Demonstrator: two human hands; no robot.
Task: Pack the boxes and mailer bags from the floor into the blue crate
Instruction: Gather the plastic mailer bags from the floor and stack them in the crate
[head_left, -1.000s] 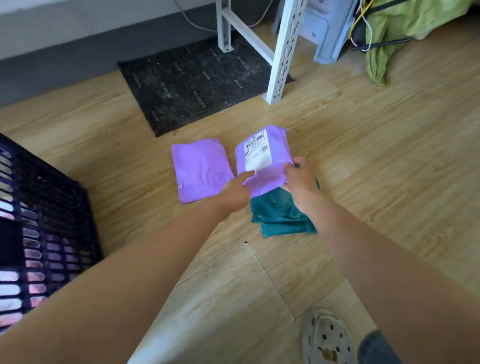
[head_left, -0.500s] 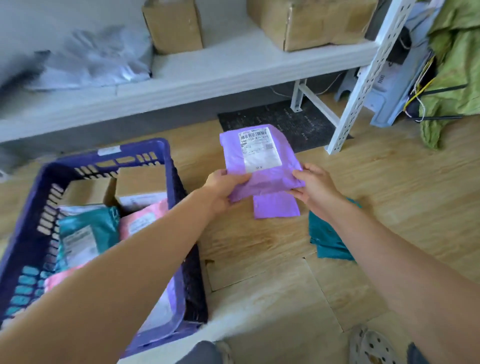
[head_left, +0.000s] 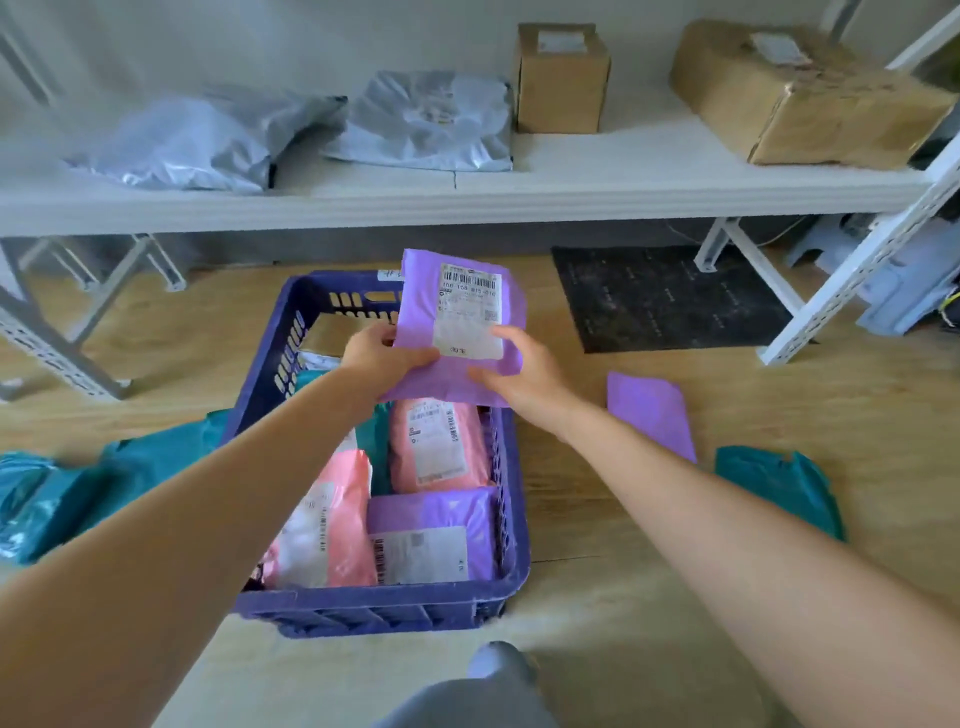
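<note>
The left hand (head_left: 384, 358) and right hand (head_left: 524, 374) pinch the lower edge of a labelled purple mailer bag (head_left: 457, 322), held above the blue crate (head_left: 379, 605), whose far contents it hides. The right arm partly covers a second purple bag (head_left: 649, 410) on the wooden floor (head_left: 597, 519) beside a teal bag (head_left: 779, 483). A white shelf (head_left: 467, 197) stands behind.

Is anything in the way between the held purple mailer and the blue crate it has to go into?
Nothing visible does. The left hand and right hand grip the purple mailer directly above the open blue crate; beneath it lie only already packed parcels, such as a pink mailer.
</note>
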